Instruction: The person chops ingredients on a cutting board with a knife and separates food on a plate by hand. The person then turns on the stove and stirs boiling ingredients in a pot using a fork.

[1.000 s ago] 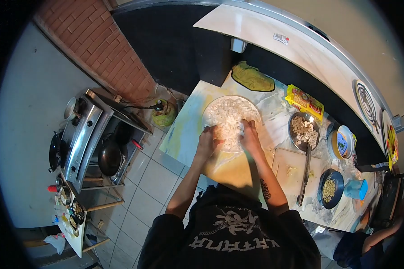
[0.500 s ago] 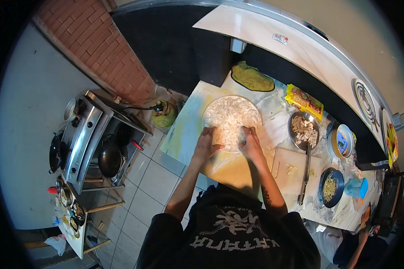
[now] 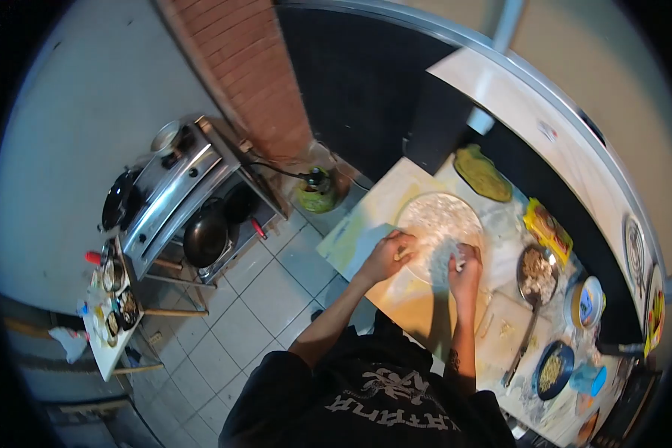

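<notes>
The biggest thing is the long white and grey stone-look table with yellow patches [image 3: 425, 310]. Next is the shiny silver metal stove [image 3: 173, 196], well apart from the table on the left. The big round pale bowl [image 3: 482, 233] sits on the table, full of small white bits [image 3: 442, 218]. A flat white cutting board [image 3: 493, 349] lies near it. The round metal pan with a long dark handle [image 3: 520, 280] has brown bits in it, between the bowl and a yellow packet [image 3: 549, 230]. A floppy green cloth [image 3: 483, 173] lies past the bowl. The left hand [image 3: 393, 255] is at the bowl's near left edge, its fingers curled in, with something small and pale at the tips. The right hand [image 3: 465, 267] is at the near right edge. Its fingers are bent and blurry, near something whitish. I cannot tell if either hand is squeezing anything.
</notes>
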Motion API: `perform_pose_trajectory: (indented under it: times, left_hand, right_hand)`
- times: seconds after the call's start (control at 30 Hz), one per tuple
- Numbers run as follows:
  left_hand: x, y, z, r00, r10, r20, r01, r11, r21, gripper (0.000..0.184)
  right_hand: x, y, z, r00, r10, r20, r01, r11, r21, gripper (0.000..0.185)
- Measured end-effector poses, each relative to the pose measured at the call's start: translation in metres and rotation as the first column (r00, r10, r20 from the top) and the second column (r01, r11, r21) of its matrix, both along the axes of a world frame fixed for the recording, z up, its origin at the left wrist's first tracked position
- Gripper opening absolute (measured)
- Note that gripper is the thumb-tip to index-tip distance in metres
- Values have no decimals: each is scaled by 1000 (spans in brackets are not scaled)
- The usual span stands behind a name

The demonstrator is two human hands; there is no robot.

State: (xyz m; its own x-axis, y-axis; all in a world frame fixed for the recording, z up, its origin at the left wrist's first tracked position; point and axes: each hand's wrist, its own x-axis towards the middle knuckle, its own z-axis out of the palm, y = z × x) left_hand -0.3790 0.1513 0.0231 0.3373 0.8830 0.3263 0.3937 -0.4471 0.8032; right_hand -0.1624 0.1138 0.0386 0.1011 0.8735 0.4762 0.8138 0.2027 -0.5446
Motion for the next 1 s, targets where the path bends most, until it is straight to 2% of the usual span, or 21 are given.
perform_pose_trajectory:
  times: [0.03,0.07,0.13,0.2,0.27,0.33,0.37,0.47,0.6,0.67,0.7,0.77,0.83,0.87,0.93,1.0]
  left_hand:
    - [-13,-2,8,998,-30,59,36,995,-90,35]
    - [-28,-5,16,991,-52,126,74,983,-171,33]
    - [-64,-13,21,982,16,191,13,989,-149,30]
    - [-109,-21,18,924,50,378,24,982,-189,29]
    - [-162,-31,19,906,125,405,12,948,-318,29]
    - [-214,-42,5,847,209,489,-17,929,-369,30]
    - [-244,-49,0,876,280,394,-101,904,-416,31]
    - [-319,-72,-14,778,460,428,-294,868,-400,28]
    - [-404,-101,-14,686,631,362,-441,757,-482,28]
    - [-438,-108,-23,588,734,340,-510,663,-548,28]
    - [-450,-109,-25,581,742,336,-517,655,-551,28]
    - [-468,-106,-31,423,789,446,-547,615,-568,25]
    - [-485,-98,-36,413,810,417,-553,587,-591,25]
    - [-495,-91,-38,410,823,392,-559,567,-606,24]
    - [-512,-77,-48,405,835,373,-546,548,-634,26]
    - [-530,-56,-45,384,842,380,-544,539,-643,27]
  right_hand:
    - [-11,3,8,995,-11,-98,5,999,-54,18]
    - [-27,6,18,995,34,-89,-37,999,-34,18]
    - [-68,13,33,937,127,-325,-197,962,-190,14]
    - [-114,26,22,909,257,-329,-325,929,-174,13]
    - [-173,37,3,860,380,-341,-450,880,-153,13]
    - [-235,44,-16,755,534,-381,-626,760,-177,11]
    - [-267,47,-24,697,590,-408,-701,681,-213,10]
    - [-362,52,-19,521,682,-513,-853,434,-290,12]
    - [-468,65,-21,435,738,-516,-898,317,-304,11]
    - [-513,71,-20,380,717,-584,-924,267,-273,14]
    - [-535,84,-48,355,746,-564,-935,268,-234,18]
    - [-578,106,-68,361,764,-534,-932,290,-216,19]
    - [-625,135,-87,382,785,-488,-924,338,-180,22]
    - [-653,155,-98,370,789,-491,-929,324,-179,22]
    - [-700,185,-113,474,781,-407,-880,437,-187,22]
    - [-739,211,-104,546,727,-416,-838,481,-260,25]
